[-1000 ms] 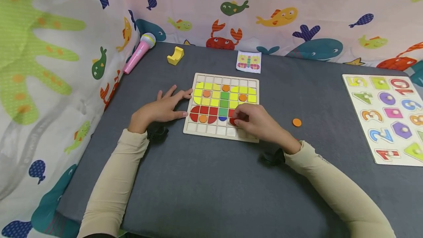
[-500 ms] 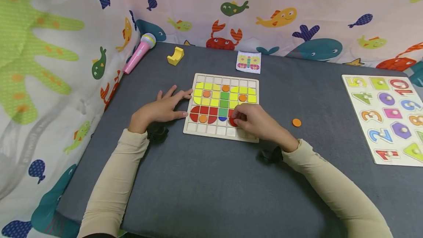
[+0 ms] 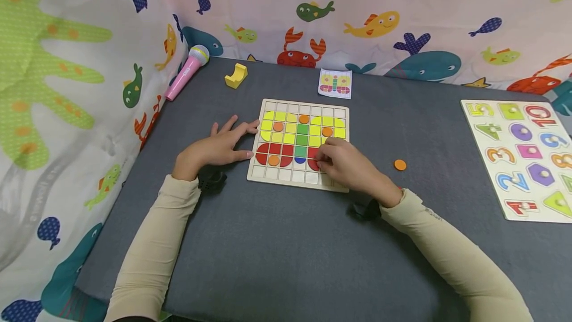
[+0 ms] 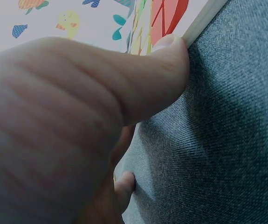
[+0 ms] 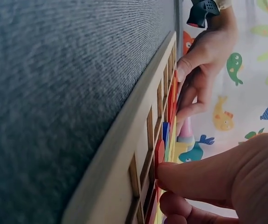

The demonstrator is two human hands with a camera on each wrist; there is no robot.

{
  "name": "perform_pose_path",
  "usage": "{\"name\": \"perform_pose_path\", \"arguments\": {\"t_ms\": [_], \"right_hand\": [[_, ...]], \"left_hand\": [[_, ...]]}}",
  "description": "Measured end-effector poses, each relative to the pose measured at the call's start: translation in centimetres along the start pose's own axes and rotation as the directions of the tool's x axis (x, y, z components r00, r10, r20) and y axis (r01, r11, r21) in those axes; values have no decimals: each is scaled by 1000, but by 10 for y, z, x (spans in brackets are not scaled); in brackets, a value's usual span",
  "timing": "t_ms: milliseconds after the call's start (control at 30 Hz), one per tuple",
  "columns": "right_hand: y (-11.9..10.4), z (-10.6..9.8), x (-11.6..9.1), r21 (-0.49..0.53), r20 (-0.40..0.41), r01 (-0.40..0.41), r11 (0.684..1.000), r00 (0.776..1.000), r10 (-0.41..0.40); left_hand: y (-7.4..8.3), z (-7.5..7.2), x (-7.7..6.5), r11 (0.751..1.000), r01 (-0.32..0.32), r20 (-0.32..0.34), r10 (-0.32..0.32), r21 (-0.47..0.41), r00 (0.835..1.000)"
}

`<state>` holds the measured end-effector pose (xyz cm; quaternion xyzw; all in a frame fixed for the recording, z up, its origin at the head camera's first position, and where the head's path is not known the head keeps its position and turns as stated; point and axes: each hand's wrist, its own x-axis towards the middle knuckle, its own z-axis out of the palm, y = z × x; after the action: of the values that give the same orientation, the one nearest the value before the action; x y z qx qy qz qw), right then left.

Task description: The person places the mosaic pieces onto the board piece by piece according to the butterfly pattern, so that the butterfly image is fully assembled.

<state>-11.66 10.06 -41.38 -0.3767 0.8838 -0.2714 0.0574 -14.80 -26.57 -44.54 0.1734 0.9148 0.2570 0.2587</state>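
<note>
A light wooden grid board (image 3: 279,176) lies on the grey cloth, its cells filled with yellow, green, red, blue and orange pieces in a butterfly pattern. At the board's left edge my left hand (image 3: 214,150) rests with fingers spread, thumb tip (image 4: 171,49) against the rim. My right hand (image 3: 346,163) is over the lower right cells. Its thumb and curled fingers pinch a rounded red tile (image 5: 159,150), which sits at the grid beside the blue half-round piece (image 3: 300,160). The right hand covers some cells behind it.
An orange disc (image 3: 399,165) lies right of the board. Behind stand a small picture card (image 3: 335,84), a yellow curved block (image 3: 236,76) and a pink toy microphone (image 3: 185,76). A number-and-shape puzzle (image 3: 510,141) lies far right. Sea-animal fabric (image 3: 263,14) walls the back and left.
The head view has shifted very slightly. Both hands stay at the same spots on the board, the right one still at the red tile.
</note>
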Motion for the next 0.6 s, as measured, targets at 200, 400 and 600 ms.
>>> {"name": "perform_pose_path", "arguments": {"t_ms": [200,400,600], "right_hand": [[4,-4,-9,-25,-11,-19,1000,1000,19],[18,-22,-31,29,-34,-55,998,998,56],[33,-42,-58,17,-77,-91,996,993,93]], "left_hand": [[4,-1,-1,1000,5,5,-5,13,1000],[11,-2,-5,1000,-9,-8,9,23,1000],[8,-1,-7,1000,-13,-20,13,4,1000]]}}
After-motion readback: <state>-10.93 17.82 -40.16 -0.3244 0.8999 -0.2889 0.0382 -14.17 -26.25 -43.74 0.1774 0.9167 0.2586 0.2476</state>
